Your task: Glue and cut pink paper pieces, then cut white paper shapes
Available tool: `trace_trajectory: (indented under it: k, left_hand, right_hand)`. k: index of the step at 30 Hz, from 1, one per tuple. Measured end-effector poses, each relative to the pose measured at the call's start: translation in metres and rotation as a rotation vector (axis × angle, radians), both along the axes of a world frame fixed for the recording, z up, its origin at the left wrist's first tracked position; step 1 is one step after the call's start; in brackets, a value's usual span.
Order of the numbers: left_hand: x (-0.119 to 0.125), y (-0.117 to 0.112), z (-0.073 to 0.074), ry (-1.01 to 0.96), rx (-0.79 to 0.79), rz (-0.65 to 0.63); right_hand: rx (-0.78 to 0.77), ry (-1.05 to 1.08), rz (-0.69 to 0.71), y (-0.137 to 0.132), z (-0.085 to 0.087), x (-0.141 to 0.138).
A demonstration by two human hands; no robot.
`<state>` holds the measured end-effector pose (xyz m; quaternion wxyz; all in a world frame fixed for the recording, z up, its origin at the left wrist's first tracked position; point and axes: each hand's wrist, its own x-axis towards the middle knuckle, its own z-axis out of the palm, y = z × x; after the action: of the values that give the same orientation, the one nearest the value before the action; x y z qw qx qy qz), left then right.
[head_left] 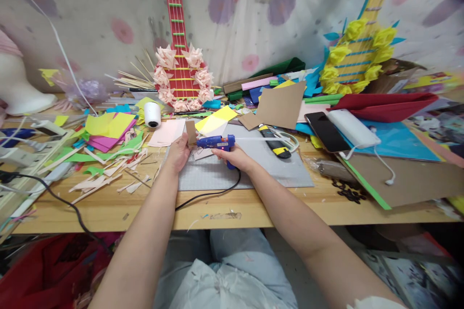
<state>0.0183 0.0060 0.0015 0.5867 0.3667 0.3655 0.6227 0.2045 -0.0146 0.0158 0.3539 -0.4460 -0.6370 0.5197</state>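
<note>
Arms (145, 231) extend forward; left hand (180, 152) pinches; right hand (236, 155) grips.

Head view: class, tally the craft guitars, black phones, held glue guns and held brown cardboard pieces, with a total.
Craft guitars, red guitar and yellow guitar: 2
Black phone: 1
Glue gun, in right hand: 1
Brown cardboard piece, in left hand: 1
Total: 5

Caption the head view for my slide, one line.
Right hand points a blue hot-glue gun at brown cardboard held in the left hand.
</note>
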Motion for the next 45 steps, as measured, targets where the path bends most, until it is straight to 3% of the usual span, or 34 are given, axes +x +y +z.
trace_trajectory:
  k: [17, 33, 45]
  left_hand:
    - [-0.004, 0.002, -0.003, -0.028, -0.020, 0.011]
    - [0.000, -0.001, -0.002, 0.042, 0.024, -0.036]
    - [-0.004, 0.000, -0.004, 0.060, -0.015, -0.066]
  right_hand:
    - [0.018, -0.035, 0.056, -0.001, 0.002, 0.002]
    - [-0.004, 0.051, -0.090, 0.003, -0.005, -0.001]
    - [0.017, 0.127, -0.138, 0.005, 0.006, -0.007]
